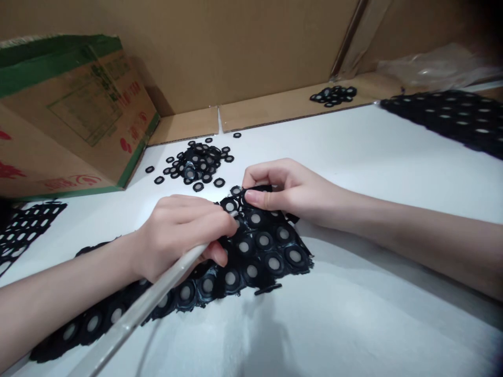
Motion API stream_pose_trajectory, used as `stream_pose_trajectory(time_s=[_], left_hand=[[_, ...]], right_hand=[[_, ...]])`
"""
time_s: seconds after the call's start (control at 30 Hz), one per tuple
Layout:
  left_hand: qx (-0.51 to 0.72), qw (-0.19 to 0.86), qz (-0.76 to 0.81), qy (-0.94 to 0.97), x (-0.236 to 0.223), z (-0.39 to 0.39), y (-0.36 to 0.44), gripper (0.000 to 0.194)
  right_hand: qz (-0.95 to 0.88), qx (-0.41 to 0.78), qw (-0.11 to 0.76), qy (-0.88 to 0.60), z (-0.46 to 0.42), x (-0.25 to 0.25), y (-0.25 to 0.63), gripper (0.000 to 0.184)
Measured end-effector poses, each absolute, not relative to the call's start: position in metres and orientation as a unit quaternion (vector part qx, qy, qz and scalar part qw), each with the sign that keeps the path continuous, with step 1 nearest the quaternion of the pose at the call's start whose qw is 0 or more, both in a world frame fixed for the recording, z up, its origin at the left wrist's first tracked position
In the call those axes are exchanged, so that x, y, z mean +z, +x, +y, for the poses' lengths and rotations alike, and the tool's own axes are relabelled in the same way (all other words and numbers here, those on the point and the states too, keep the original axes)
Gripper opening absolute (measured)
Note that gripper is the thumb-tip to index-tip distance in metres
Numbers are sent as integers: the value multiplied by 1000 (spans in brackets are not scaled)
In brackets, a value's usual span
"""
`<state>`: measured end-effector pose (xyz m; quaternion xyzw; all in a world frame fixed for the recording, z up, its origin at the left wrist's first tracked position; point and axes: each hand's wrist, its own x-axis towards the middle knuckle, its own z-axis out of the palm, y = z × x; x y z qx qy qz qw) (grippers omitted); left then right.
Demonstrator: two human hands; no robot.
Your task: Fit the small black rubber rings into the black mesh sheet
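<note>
A black rubbery sheet of joined rings with pale round centres lies slantwise on the white table. At its far edge, my right hand is closed, pinching the sheet's border between thumb and bent fingers. My left hand is closed round a whitish translucent tube, which runs up from the bottom of the view. The tube's tip just shows past the fingers, at the rings near my right hand. My left hand and forearm hide part of the sheet. Beyond my hands sits a pile of loose black rings.
A cardboard box with green edges stands at the left. Under it lies a black sheet with holes. At the back right are a small heap of black rings, another ringed sheet and clear plastic. Cardboard walls the back.
</note>
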<state>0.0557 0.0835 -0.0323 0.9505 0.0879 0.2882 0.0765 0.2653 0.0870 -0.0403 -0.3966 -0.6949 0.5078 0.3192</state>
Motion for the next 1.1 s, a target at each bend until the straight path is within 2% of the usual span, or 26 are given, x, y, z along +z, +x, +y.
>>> stream_pose_trajectory(time_s=[0.47,0.63,0.87,1.1], left_hand=[[276,79,92,954,-34,84,52,23],[278,37,77,957,-31,83,53,24],[219,-67,15,973,-23,83,51,19],[215,-75,23,974,-24,81,51,29]], right_hand=[[-679,523,316,-407,88,-37,264,19],[-678,523,312,-413,86,-35,263,20],[-680,517,316,-413,87,-36,262,20],[-679,519,311,-416,87,-36,263,19]])
